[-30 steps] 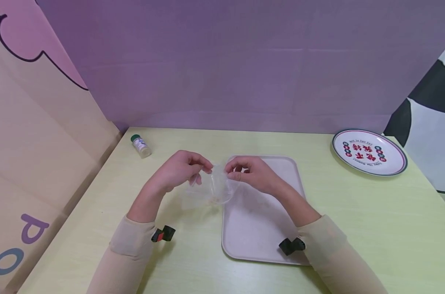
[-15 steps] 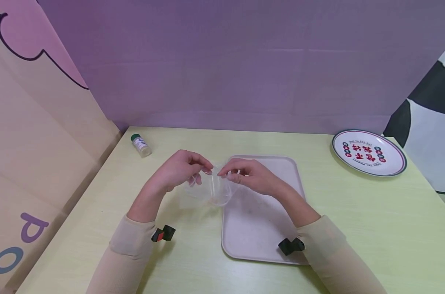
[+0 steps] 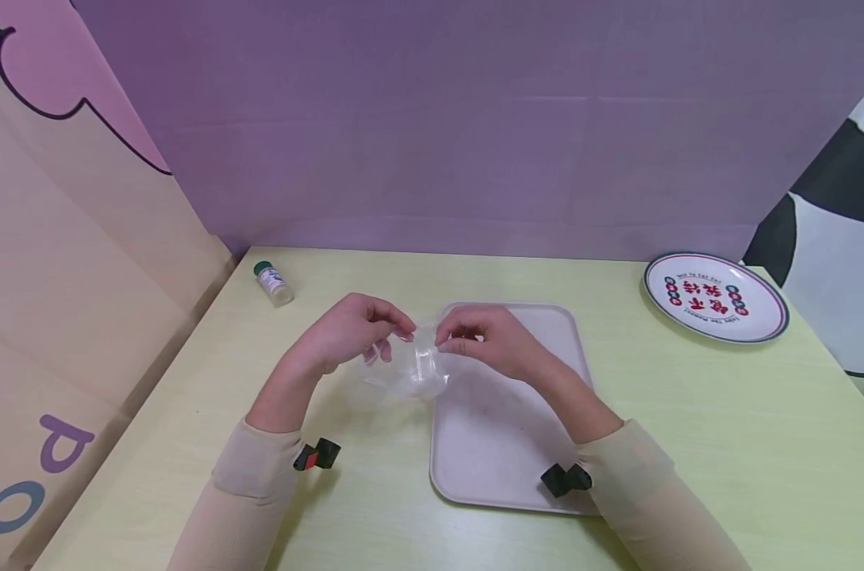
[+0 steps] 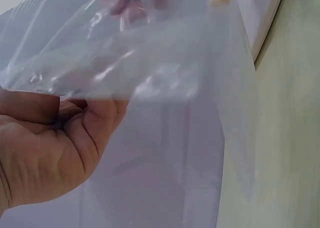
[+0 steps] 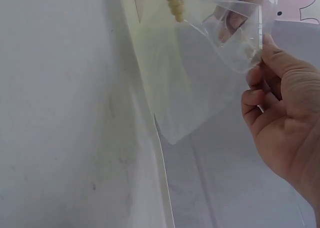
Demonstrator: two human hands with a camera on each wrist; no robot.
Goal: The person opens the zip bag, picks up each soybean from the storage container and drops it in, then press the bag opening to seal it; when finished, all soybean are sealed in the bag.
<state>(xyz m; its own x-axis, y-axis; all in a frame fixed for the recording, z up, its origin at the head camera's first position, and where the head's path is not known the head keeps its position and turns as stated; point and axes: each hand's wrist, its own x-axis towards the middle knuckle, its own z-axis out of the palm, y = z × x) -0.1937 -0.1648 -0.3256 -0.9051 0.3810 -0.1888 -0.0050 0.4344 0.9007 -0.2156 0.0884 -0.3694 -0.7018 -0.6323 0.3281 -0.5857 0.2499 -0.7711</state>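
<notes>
A clear plastic bag (image 3: pixel 416 369) hangs between my two hands, over the tray's left edge. My left hand (image 3: pixel 356 329) pinches one side of its top. On the other side, my right hand (image 3: pixel 489 341) pinches the bag's edge between thumb and fingers, plain in the right wrist view. A short row of pale yellow beads (image 5: pixel 175 5) shows at the bag in that view; whether it lies inside I cannot tell. In the left wrist view the see-through film (image 4: pixel 150 57) covers part of the fingers.
Below my right hand lies a pale mauve tray (image 3: pixel 506 452) on the light wooden table (image 3: pixel 689 444). A small green-capped jar (image 3: pixel 274 284) lies at the back left. At the back right is an oval plate (image 3: pixel 717 297) with red characters.
My right fingers reached left along the bag's top, then drew back right and now pinch its edge. The film has changed shape and shows brighter glints. My left hand has barely moved.
</notes>
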